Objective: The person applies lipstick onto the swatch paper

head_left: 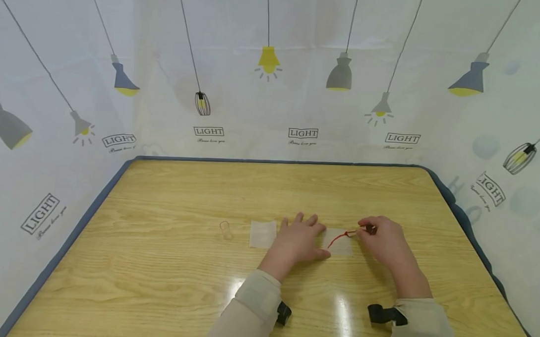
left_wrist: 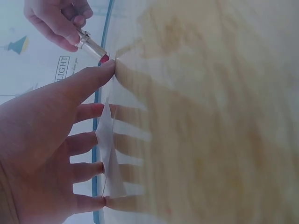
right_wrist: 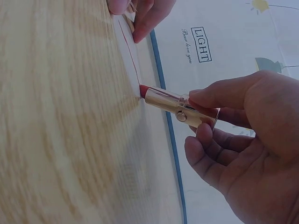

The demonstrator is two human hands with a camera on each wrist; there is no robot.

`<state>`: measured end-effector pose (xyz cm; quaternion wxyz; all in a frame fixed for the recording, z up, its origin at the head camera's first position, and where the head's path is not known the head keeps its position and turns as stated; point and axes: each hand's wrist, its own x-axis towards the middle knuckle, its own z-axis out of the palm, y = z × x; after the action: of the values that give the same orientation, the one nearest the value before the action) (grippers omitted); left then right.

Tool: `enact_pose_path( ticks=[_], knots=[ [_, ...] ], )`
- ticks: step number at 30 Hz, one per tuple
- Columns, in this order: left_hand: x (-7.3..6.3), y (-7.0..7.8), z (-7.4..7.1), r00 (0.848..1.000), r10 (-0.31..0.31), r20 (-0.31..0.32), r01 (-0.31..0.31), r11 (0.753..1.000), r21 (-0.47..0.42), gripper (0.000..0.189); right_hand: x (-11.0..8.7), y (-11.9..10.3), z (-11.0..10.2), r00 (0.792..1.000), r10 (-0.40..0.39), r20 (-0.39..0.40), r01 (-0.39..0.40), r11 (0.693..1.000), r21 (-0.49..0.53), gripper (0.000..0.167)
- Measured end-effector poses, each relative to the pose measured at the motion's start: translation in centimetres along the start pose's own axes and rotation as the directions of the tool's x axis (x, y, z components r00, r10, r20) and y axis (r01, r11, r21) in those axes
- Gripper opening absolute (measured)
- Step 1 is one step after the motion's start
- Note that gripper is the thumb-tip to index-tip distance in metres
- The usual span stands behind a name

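My right hand (head_left: 387, 240) pinches a lipstick (right_wrist: 175, 107) in a gold-coloured case, its red tip lowered to the right end of a thin white sheet (head_left: 342, 249). A wavy red line (head_left: 337, 239) runs across that sheet to the tip. At the sheet's left edge my left hand (head_left: 296, 241) lies with fingers spread, its fingertips and thumb down at the tabletop. In the left wrist view, a slightly raised white sheet (left_wrist: 107, 149) shows by these fingers. The lipstick's far end is partly hidden by the right hand.
To the left of my left hand lies a second white square sheet (head_left: 262, 235). Farther left is a small clear cap-like piece (head_left: 225, 230). The wood-grain table (head_left: 159, 278) has a dark blue border, and a lamp-printed curtain (head_left: 250, 108) surrounds it.
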<state>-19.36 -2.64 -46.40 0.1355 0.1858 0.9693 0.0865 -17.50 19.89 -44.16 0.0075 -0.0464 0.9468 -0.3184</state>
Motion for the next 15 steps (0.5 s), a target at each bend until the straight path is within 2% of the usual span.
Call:
enact_pose_path(
  ticks=[7,15],
  knots=[
    [-0.12,0.30,-0.14,1.000,0.008,-0.010,-0.007,0.999,0.054,0.076,-0.36,-0.03,-0.49,1.000,0.016,-0.011,-0.016,1.000,0.008,0.033],
    [-0.07,0.21,-0.21,1.000,0.008,-0.016,-0.007,0.999,0.041,0.077,-0.72,-0.54,-0.80,0.999,0.032,-0.044,-0.030,0.999,0.040,0.034]
  ],
)
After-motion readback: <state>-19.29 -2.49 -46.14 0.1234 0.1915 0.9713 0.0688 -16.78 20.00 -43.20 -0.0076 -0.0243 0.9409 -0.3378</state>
